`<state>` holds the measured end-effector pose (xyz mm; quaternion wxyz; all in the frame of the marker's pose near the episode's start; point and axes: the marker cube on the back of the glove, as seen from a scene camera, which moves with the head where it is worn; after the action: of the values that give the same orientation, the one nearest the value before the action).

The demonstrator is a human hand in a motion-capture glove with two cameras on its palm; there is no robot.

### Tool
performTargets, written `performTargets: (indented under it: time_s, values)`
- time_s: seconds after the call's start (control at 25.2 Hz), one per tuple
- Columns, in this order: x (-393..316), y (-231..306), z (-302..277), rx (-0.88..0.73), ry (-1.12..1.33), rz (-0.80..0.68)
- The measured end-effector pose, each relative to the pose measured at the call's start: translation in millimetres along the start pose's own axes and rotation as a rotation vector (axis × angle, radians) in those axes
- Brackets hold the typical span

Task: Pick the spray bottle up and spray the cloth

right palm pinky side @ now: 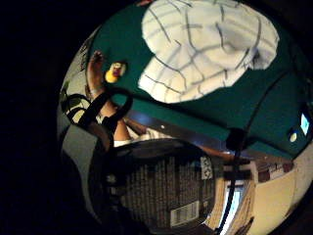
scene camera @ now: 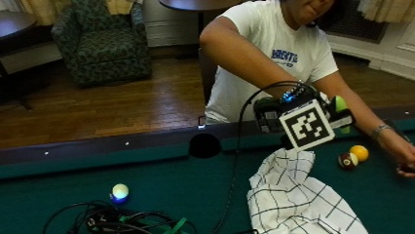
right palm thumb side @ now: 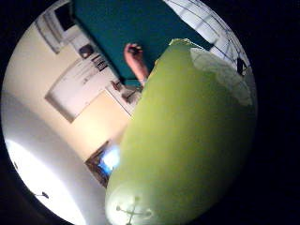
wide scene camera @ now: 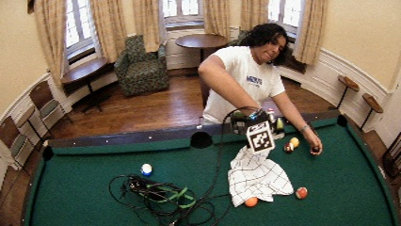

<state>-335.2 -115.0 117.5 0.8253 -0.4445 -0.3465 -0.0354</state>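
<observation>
My gloved right hand is raised above the green felt counter, just past its near rail. It holds the lime-green plastic spray bottle, fingers wrapped round the body. I can't see the fingers directly, but the bottle fills both palm views: green wall on the thumb side, dark printed back label with barcode on the little-finger side. From outside only the bottle's green top shows beyond the hand.

The white cloth with thin dark grid lines lies crumpled on the felt directly below the hand, well apart from the bottle.

Beyond the hand, a yellow ball and a dark striped ball sit touching on the felt. The bare left hand rests on the counter just past them. On the opposite side, well apart, sits a white-and-blue ball next to a tangle of black cables.
</observation>
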Motion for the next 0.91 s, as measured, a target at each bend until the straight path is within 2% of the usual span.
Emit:
performTargets:
  time_s: [0.28, 0.48, 0.71, 0.79, 0.91]
  values:
    - [-48, 47, -55, 0.16, -0.14, -0.249]
    - [-71, 80, -78, 0.282, -0.212, -0.501]
    - [-85, 86, -39, 0.465, -0.291, -0.893]
    - [-83, 67, -17, 0.492, -0.346, -0.961]
    - [-79, 27, 11, 0.514, -0.403, -0.982]
